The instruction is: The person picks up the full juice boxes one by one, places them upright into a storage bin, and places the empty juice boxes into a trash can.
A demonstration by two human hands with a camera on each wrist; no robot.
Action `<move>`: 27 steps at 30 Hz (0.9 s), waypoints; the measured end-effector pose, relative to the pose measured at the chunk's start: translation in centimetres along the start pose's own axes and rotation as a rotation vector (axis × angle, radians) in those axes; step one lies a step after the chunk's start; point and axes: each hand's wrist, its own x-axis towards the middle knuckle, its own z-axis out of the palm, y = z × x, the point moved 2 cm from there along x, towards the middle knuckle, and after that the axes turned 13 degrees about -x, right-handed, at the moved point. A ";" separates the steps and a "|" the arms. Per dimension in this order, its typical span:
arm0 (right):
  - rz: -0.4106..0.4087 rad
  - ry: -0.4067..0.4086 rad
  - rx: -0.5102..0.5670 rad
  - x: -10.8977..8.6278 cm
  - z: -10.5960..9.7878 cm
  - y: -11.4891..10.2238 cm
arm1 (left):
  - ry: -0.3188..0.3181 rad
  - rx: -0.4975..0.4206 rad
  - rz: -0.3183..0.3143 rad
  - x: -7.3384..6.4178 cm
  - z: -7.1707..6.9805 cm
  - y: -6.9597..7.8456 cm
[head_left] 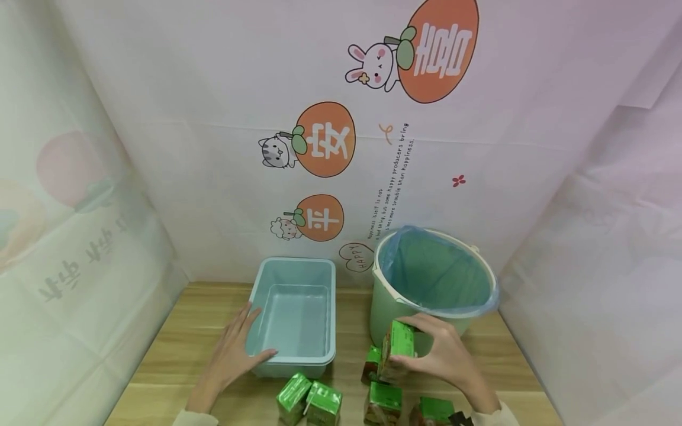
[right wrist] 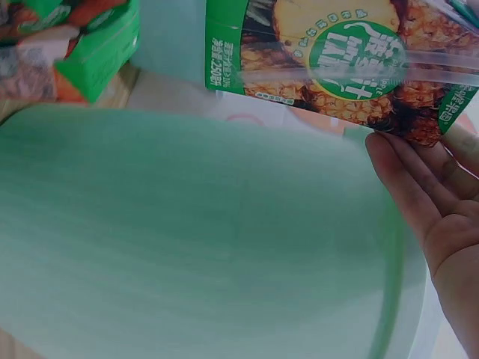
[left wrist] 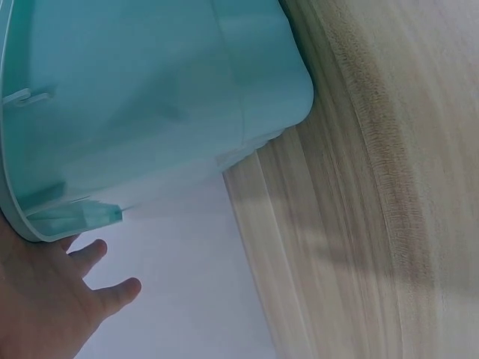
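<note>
The right hand (head_left: 444, 358) grips a green juice carton (head_left: 398, 346) from its right side, fingers curled round it, and holds it upright just in front of the pale green bucket (head_left: 389, 307), above the other cartons on the wooden tabletop (head_left: 176, 349). In the right wrist view the carton (right wrist: 337, 60) shows a pineapple print and a straw in clear wrap, with the fingertips (right wrist: 397, 172) at its lower edge and the bucket's wall (right wrist: 187, 239) filling the frame below. The bucket carries a blue liner bag (head_left: 442, 272) folded over its rim. The left hand (head_left: 231, 355) lies flat and spread, fingers straight, against the near left corner of the light blue tub (head_left: 295, 310), thumb along its front rim; the left wrist view shows the tub's outer wall (left wrist: 165, 105) with the fingers (left wrist: 90, 258) at its lip. Two cartons (head_left: 309, 402) stand together in front of the tub, and three more (head_left: 383, 402) cluster beneath the right hand.
</note>
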 end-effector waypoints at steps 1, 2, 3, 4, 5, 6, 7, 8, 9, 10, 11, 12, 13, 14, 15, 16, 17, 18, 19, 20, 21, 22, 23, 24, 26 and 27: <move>-0.008 -0.006 0.014 0.2 0.2 -0.2 | 0.000 0.002 0.000 0.0 0.0 0.0; -0.012 -0.010 0.018 0.4 0.3 -0.4 | 0.001 0.001 0.002 0.0 0.0 -0.1; -0.013 -0.015 0.024 0.6 0.5 -0.6 | 0.000 0.001 0.003 0.0 0.0 0.0; -0.013 -0.021 0.032 0.8 0.7 -0.8 | -0.001 0.004 0.002 0.0 0.0 0.0; -0.012 -0.028 0.040 0.9 0.8 -1.0 | -0.004 0.005 0.000 0.0 0.0 0.0; -0.011 -0.033 0.047 1.1 1.0 -1.2 | -0.005 0.002 -0.003 0.0 0.0 0.0; -0.010 -0.038 0.055 1.2 1.2 -1.4 | -0.007 -0.001 -0.007 0.0 0.0 0.1; -0.011 -0.042 0.060 1.4 1.3 -1.5 | -0.009 -0.005 -0.012 -0.1 0.0 0.1; -0.012 -0.043 0.063 1.5 1.5 -1.7 | -0.011 -0.008 -0.017 -0.1 -0.1 0.1; -0.014 -0.044 0.069 1.7 1.8 -1.9 | -0.014 -0.013 -0.022 -0.1 -0.1 0.1; -0.017 -0.043 0.073 2.0 2.0 -2.0 | -0.015 -0.020 -0.026 -0.1 -0.1 0.1; -0.020 -0.042 0.076 2.2 2.2 -2.2 | -0.017 -0.023 -0.029 -0.1 -0.1 0.1; -0.022 -0.043 0.080 2.5 2.5 -2.3 | -0.021 -0.025 -0.033 0.0 -0.2 0.1; -0.026 -0.043 0.082 2.7 2.7 -2.5 | -0.023 -0.026 -0.036 0.0 -0.2 0.0; -0.026 -0.045 0.088 3.0 2.9 -2.6 | -0.025 -0.026 -0.037 0.0 -0.3 0.0; -0.024 -0.051 0.096 3.2 3.2 -2.8 | -0.025 -0.025 -0.037 0.1 -0.3 0.0; -0.022 -0.056 0.100 3.5 3.4 -3.0 | -0.027 -0.025 -0.037 0.1 -0.3 0.0; -0.018 -0.063 0.102 3.7 3.6 -3.1 | -0.028 -0.025 -0.037 0.2 -0.3 0.0; -0.012 -0.068 0.104 3.9 3.8 -3.3 | -0.028 -0.026 -0.039 0.2 -0.3 -0.1; -0.006 -0.075 0.104 4.1 3.9 -3.4 | -0.027 -0.024 -0.038 0.2 -0.4 0.0; 0.001 -0.082 0.109 4.4 4.1 -3.6 | -0.028 -0.024 -0.038 0.2 -0.4 0.0; 0.004 -0.087 0.111 4.6 4.2 -3.8 | -0.030 -0.026 -0.040 0.1 -0.4 0.0; 0.007 -0.092 0.115 4.8 4.4 -3.9 | -0.033 -0.029 -0.041 0.1 -0.3 0.0; 0.012 -0.098 0.121 5.0 4.6 -4.1 | -0.037 -0.033 -0.045 0.1 -0.3 0.0; 0.017 -0.108 0.133 5.5 4.9 -4.4 | -0.043 -0.040 -0.050 0.0 -0.2 0.0; 0.020 -0.113 0.137 5.8 5.1 -4.6 | -0.045 -0.044 -0.051 0.0 -0.2 0.0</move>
